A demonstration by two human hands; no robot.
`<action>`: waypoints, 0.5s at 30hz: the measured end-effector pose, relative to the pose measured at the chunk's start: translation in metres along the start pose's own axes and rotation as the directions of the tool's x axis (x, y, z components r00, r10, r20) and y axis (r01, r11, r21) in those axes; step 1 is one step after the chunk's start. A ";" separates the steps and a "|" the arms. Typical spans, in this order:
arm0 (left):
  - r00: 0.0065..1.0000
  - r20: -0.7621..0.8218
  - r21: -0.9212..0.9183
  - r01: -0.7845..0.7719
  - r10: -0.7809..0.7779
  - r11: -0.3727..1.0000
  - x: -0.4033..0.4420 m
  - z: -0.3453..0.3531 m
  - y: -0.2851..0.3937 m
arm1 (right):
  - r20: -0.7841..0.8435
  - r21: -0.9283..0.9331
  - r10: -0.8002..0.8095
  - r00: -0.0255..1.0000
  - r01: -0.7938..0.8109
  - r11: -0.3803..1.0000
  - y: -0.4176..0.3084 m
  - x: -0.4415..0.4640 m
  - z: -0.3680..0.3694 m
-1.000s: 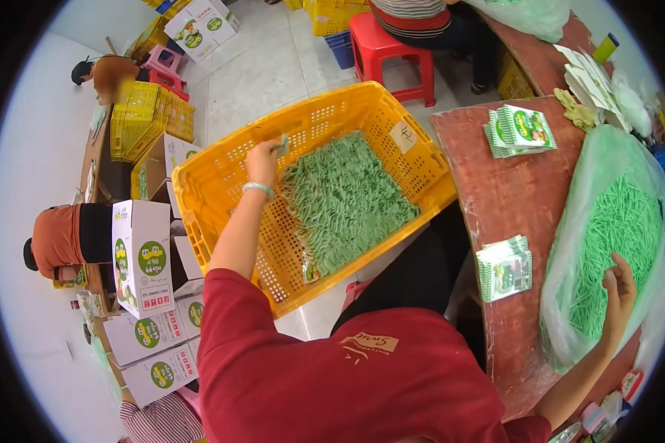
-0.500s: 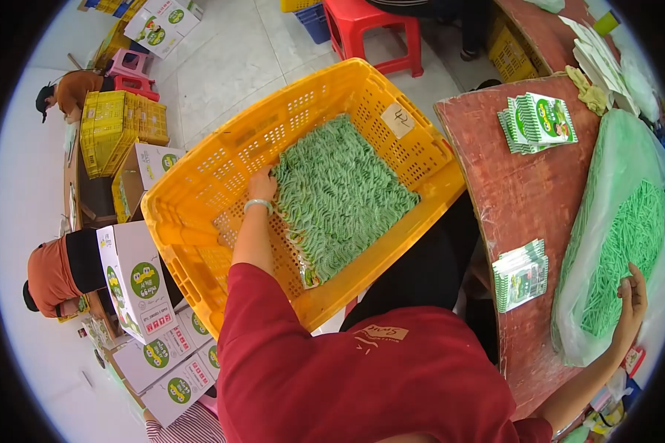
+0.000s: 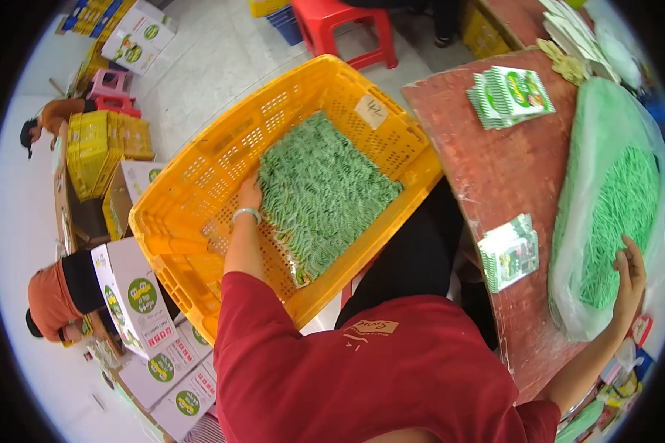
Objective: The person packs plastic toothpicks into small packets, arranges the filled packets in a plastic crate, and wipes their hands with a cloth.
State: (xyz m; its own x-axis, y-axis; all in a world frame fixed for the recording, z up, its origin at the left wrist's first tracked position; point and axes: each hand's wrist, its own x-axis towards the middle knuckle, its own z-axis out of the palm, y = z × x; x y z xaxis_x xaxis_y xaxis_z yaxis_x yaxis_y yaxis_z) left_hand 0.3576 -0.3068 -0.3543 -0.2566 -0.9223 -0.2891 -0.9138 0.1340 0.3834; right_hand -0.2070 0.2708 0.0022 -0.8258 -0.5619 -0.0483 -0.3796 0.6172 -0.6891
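My left hand (image 3: 250, 195) is inside a yellow plastic crate (image 3: 192, 166), laid against the left side of tightly packed small packets (image 3: 325, 196) with green-and-white edges. Its fingers look extended, though their tips are partly hidden by the packets. My right hand (image 3: 629, 277) hovers at the lower right edge of a clear plastic bag (image 3: 569, 244) full of thin green strands (image 3: 624, 214). The fingers there are loosely bent and apart, with nothing visible in them. On the red table (image 3: 488, 177) lie two small piles of packets, an upper pile (image 3: 513, 96) and a lower pile (image 3: 510, 255).
A red stool (image 3: 347, 29) stands beyond the crate. White printed cartons (image 3: 140, 295) and yellow crates (image 3: 107, 151) are stacked at the left, where two people in orange tops bend over. A yellow cloth (image 3: 563, 60) lies at the table's far edge.
The view has shifted slightly, so the crate and table sit a little further left and higher. My left hand stays against the packets; my right hand remains by the bag, its fingers slightly more spread.
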 end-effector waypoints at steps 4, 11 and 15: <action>0.981 -0.190 -0.105 -0.055 0.034 0.993 -0.022 -0.016 0.040 | -0.035 -0.012 0.025 0.999 -0.026 1.000 -0.016 -0.005 -0.001; 0.759 -0.535 0.125 -0.364 0.372 0.923 0.008 -0.032 0.075 | -0.266 -0.166 -0.099 0.959 0.056 0.985 0.018 -0.011 -0.032; 0.671 -0.597 -0.123 -0.618 0.439 0.777 -0.031 -0.070 0.208 | -0.161 -0.189 -0.075 0.984 0.043 0.981 0.022 -0.003 -0.038</action>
State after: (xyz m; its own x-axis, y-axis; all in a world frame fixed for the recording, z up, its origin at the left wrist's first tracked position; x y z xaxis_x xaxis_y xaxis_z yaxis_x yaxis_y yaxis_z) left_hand 0.1975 -0.2758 -0.2038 -0.3855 -0.7767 0.4982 -0.5129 0.6292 0.5840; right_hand -0.2282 0.3070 0.0148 -0.8515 -0.5103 0.1202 -0.4872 0.6855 -0.5411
